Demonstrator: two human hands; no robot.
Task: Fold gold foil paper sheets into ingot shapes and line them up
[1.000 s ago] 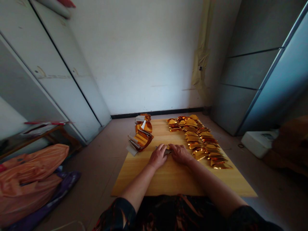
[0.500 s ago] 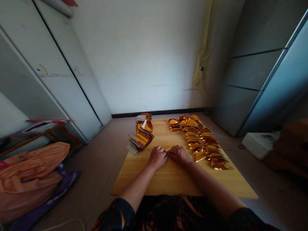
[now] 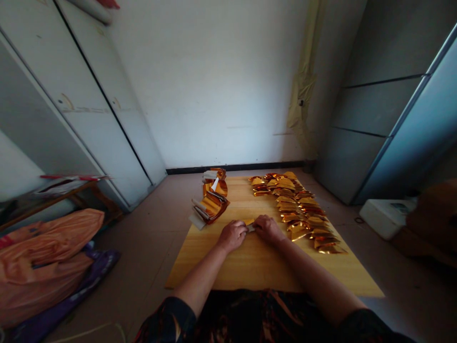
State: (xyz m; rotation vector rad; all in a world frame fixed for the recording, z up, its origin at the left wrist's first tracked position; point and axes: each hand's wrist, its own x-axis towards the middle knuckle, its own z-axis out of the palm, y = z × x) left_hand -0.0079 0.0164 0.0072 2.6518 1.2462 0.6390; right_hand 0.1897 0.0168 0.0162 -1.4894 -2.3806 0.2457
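1. Sheet (image 3: pixel 251 228): small, gold on its far part and grey on its near part, apparently part-folded, both ends hidden; it is at about the middle of the board (image 3: pixel 250 269).
2. Stack (image 3: pixel 214 206): gold and grey sheets in loose, curled bundles along the board's left edge, towards its far end.
3. Folded pieces (image 3: pixel 285 200): shiny gold, narrow, overlapping in rows down the board's right side.
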